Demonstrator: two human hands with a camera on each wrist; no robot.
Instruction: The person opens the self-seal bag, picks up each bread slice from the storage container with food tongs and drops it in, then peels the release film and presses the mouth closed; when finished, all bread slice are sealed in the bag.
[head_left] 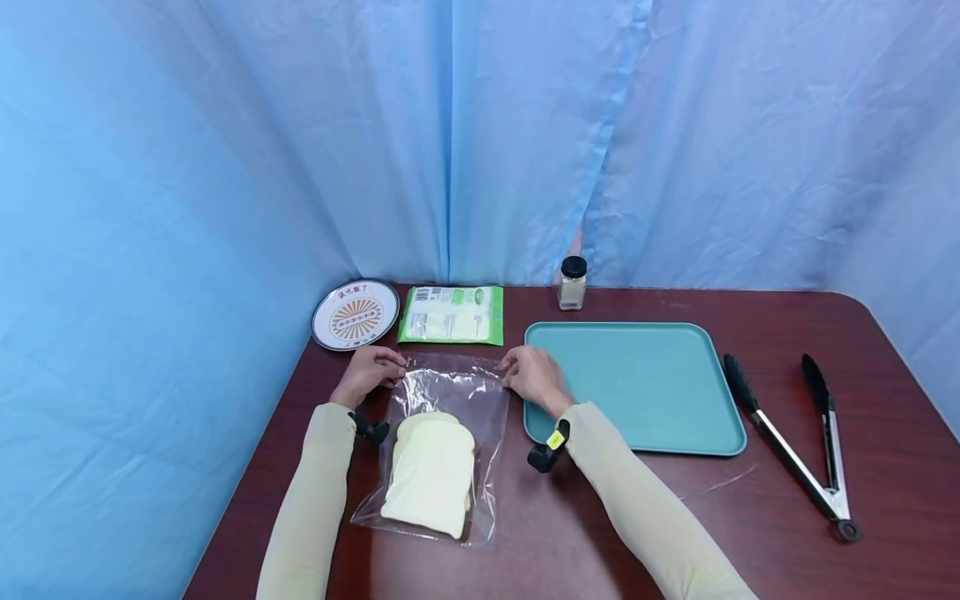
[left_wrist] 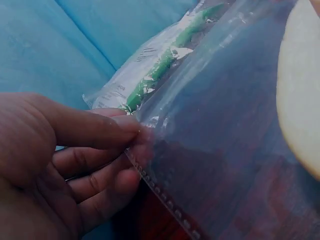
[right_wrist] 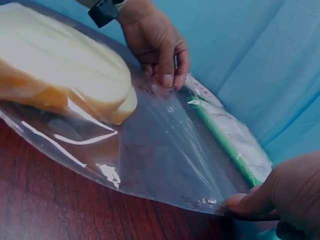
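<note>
A clear plastic bag [head_left: 491,417] lies on the table with slices of white bread [head_left: 431,475] stacked inside it. At the bag's far left corner my left hand [head_left: 371,372] pinches the film between thumb and fingers; the left wrist view shows this left hand [left_wrist: 85,155] close up at the bag's edge. The far right corner is pinched by my right hand [head_left: 534,375], whose thumb presses the film in the right wrist view, where the right hand [right_wrist: 285,195] is partly cut off. Between the two hands the bag's far edge is stretched out.
Behind the bag are a patterned plate [head_left: 324,321] and a green-and-white packet [head_left: 452,315]. A black-lidded jar [head_left: 572,283] stands at the back. To the right lie a teal tray [head_left: 637,383] and metal tongs [head_left: 798,462] with black tips. Blue curtains [head_left: 517,142] hang along the table's back and sides.
</note>
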